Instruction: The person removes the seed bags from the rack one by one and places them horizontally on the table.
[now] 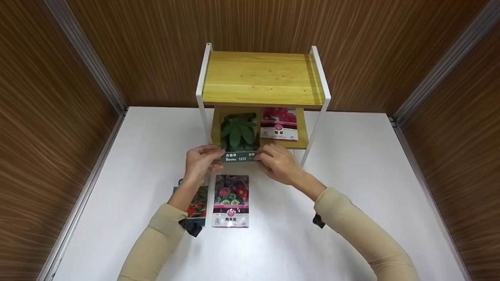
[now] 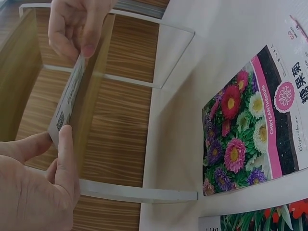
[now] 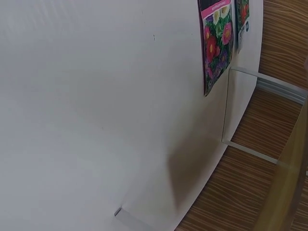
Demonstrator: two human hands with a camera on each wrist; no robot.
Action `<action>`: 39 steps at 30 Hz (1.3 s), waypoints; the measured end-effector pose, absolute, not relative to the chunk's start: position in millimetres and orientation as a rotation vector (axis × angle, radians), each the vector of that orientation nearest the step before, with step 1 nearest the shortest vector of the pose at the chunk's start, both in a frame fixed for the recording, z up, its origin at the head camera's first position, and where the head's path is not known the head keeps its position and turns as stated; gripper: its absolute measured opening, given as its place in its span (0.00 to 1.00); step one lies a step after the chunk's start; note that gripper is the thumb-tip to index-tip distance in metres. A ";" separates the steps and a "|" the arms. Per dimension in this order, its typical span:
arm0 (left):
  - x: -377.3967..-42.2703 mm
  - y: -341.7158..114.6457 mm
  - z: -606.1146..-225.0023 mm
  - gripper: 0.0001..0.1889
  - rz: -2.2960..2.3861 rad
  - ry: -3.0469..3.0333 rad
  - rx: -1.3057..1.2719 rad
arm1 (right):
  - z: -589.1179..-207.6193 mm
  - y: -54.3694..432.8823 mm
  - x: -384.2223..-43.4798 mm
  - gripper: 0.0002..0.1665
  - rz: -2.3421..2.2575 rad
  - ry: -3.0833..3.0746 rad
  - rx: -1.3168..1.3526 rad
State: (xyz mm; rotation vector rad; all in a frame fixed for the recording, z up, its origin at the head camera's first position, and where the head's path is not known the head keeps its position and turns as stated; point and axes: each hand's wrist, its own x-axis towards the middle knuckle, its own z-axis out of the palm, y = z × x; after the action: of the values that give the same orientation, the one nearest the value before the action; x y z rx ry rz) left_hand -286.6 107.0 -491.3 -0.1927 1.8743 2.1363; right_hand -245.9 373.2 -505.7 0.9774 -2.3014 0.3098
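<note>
A green seed packet (image 1: 238, 134) with a leafy plant picture is held at the front of the rack's lower shelf (image 1: 303, 134), on the left side. My left hand (image 1: 199, 161) pinches its near left corner between thumb and finger. At the opposite corner my right hand (image 1: 279, 162) grips the packet. Seen edge-on in the left wrist view, the packet's pale back (image 2: 68, 103) slants between both hands, over the shelf board. A pink-and-white seed packet (image 1: 279, 125) lies on the shelf to its right. Neither hand appears in the right wrist view.
The rack's wooden top shelf (image 1: 264, 76) overhangs the lower one, between white side frames (image 1: 320, 76). On the white table (image 1: 312, 251) lie a chrysanthemum seed packet (image 1: 231, 200) and a packet with red pictures (image 1: 200, 203), partly hidden by the left wrist. Wood-grain walls (image 1: 258, 20) surround the table.
</note>
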 end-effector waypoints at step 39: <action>-287.4 105.8 -490.7 0.17 2.034 1.918 -0.149 | -515.7 376.0 -229.6 0.12 0.290 -2.229 1.059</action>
State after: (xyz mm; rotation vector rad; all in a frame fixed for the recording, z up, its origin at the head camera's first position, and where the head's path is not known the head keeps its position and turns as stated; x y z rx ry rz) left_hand -287.4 105.8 -490.7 -0.1488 1.9178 2.0341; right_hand -229.6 376.0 -515.7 1.0590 -2.2291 0.2899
